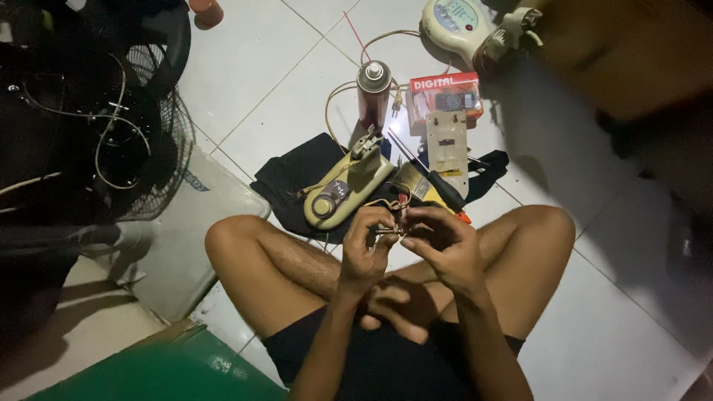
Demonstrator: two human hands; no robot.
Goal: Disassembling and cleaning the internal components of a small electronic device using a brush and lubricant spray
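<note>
part (388, 232), small, thin and metallic, sits pinched between both hands above the crossed legs, its detail too small to tell. left hand (365, 249) fingers close on it; right hand (445, 249) fingers curl around its right end. just beyond on the floor lie a cream housing (349, 189), a black cloth (286, 182) and a spray can (373, 93).

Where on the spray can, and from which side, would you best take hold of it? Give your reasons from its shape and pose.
Grip the spray can around its round body, below the nozzle cap. It stands upright on the floor, so a sideways hand can wrap it. Probably come from its left, where the tiles are bare; the red box and cord crowd the other sides.
</note>
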